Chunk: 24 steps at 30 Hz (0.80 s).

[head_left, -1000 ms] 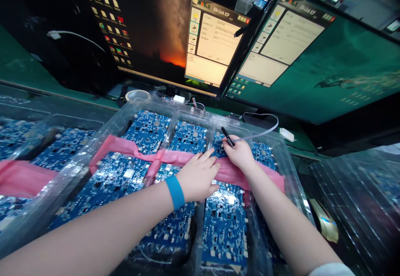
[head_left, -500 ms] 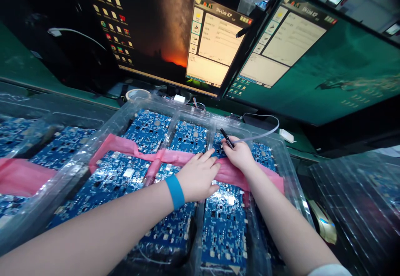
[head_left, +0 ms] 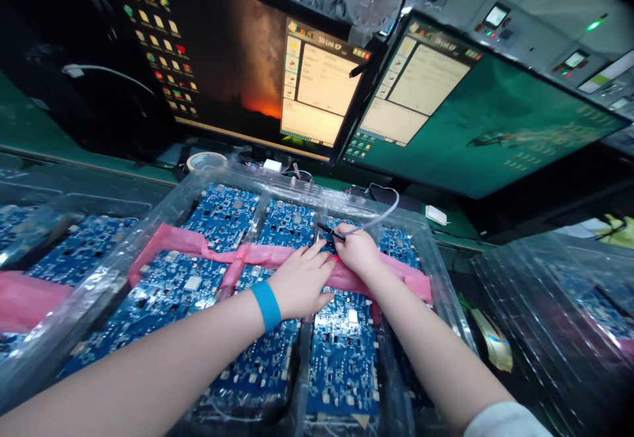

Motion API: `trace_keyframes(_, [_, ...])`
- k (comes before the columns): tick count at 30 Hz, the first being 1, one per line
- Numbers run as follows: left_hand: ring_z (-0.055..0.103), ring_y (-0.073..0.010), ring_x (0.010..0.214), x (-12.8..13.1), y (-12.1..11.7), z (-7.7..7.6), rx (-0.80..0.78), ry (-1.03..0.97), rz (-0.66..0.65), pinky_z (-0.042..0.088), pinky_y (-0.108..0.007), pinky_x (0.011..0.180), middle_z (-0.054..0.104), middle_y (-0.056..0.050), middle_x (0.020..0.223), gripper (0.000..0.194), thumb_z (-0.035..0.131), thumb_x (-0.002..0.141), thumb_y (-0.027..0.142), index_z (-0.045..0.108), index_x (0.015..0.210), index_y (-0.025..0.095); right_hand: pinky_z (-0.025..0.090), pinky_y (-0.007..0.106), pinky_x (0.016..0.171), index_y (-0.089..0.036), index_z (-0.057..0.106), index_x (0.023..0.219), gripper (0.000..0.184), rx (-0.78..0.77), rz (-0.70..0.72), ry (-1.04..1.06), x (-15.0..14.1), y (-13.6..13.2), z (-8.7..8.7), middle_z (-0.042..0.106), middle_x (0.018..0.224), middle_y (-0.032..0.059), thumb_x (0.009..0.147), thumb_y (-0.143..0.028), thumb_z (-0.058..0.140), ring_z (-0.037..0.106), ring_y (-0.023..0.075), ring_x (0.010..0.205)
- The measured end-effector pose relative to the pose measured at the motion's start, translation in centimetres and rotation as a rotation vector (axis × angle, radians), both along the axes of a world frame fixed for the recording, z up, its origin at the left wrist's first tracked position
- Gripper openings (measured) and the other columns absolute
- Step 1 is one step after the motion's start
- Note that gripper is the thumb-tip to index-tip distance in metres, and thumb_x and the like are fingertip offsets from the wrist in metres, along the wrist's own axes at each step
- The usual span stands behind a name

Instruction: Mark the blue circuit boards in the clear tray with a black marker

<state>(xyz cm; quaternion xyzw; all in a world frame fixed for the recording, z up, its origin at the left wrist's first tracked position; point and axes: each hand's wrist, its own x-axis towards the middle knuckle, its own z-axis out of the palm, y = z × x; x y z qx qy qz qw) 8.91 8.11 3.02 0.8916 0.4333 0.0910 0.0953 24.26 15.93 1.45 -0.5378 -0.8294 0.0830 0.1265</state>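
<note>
Tray edge well apart from open left hand, right hand round pen-like tool

The circuit boards are blue speckled with white and black, the strip pink, the pen-like tool black.

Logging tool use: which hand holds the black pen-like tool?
The right hand, the bare-wristed one, grips the black tool; the left hand, wearing the blue wristband, is spread without one.
</note>
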Motion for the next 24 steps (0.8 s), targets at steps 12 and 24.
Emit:
trace_keyframes(12, [0.02, -0.0279, 0.125, -0.6, -0.2, 0.4, 0.007, 0.007, -0.02, 0.024, -0.041, 0.099, 0.045, -0.01, 0.125, 0.056, 0.05, 0.074, 0.042, 0.041, 0.122, 0.014, 0.04, 0.023, 0.074, -0.02, 0.055, 0.101, 0.019, -0.004, -0.133, 0.0, -0.9, -1.0, 0.5, 0.061, 0.091, 0.0003, 0.084, -0.023, 0.047, 0.055, 0.0142, 0.085])
trace_keyframes(24, [0.02, -0.0288, 0.125, -1.0, -0.6, 0.6, -0.046, -0.017, -0.021, 0.024, -0.043, 0.099, 0.044, -0.01, 0.126, 0.059, 0.052, 0.072, 0.042, 0.041, 0.122, 0.014, 0.043, 0.032, 0.077, -0.012, 0.057, 0.09, 0.024, -0.101, -0.236, -0.055, -1.7, -1.6, 0.8, 0.058, 0.09, 0.0055, 0.088, -0.033, 0.046, 0.055, 0.0154, 0.082])
